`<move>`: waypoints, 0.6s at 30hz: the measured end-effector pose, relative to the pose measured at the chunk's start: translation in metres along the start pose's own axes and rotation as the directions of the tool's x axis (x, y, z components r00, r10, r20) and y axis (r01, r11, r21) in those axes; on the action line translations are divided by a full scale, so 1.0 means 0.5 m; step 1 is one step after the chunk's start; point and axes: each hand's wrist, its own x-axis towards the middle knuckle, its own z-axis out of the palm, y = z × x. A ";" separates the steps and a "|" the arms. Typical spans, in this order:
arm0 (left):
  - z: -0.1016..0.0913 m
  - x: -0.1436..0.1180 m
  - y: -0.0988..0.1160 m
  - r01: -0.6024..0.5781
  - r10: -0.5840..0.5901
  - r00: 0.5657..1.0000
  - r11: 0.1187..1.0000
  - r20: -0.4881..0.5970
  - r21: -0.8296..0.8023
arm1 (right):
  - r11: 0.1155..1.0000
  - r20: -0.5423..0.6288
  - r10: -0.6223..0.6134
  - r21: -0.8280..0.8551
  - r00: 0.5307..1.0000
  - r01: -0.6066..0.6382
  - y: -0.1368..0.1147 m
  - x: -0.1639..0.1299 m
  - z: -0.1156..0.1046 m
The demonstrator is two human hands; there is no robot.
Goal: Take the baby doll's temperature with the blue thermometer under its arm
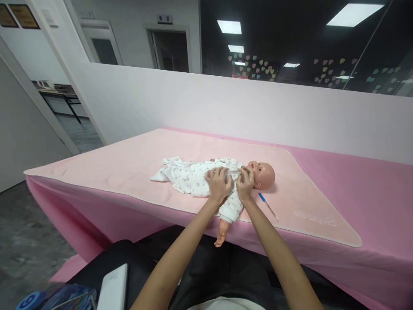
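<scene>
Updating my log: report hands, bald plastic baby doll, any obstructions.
Left hand, right hand: curled at chest of white patterned cloth garment, grip unclear. Doll on its back. Slim blue-ended stick near its head, apart from hands.

I see the doll [193,174] lying on the mat [129,172] at mid-frame, head right, legs left, one arm past the near edge of the table [364,185]. The left hand [219,184] is at its chest, the right hand [245,181] beside its chin. Right of that wrist, a pen-like tool [267,206] lies on the mat. A wall [241,110] stands behind the table; a flat device [112,286] sits lower left.
</scene>
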 end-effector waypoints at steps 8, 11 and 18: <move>-0.038 -0.001 -0.048 -0.018 0.019 0.998 1.000 0.058 -0.013 | 0.982 0.169 -0.109 -0.137 0.980 0.132 0.001 -0.003 -0.003; -0.040 -0.004 -0.035 -0.042 0.045 0.996 0.998 0.077 -0.035 | 0.940 0.354 -0.245 -0.142 0.903 0.310 -0.007 0.002 -0.003; -0.036 -0.005 -0.036 -0.041 0.054 0.991 0.994 0.122 -0.106 | 0.943 0.487 -0.242 -0.087 0.839 0.322 -0.027 0.014 -0.001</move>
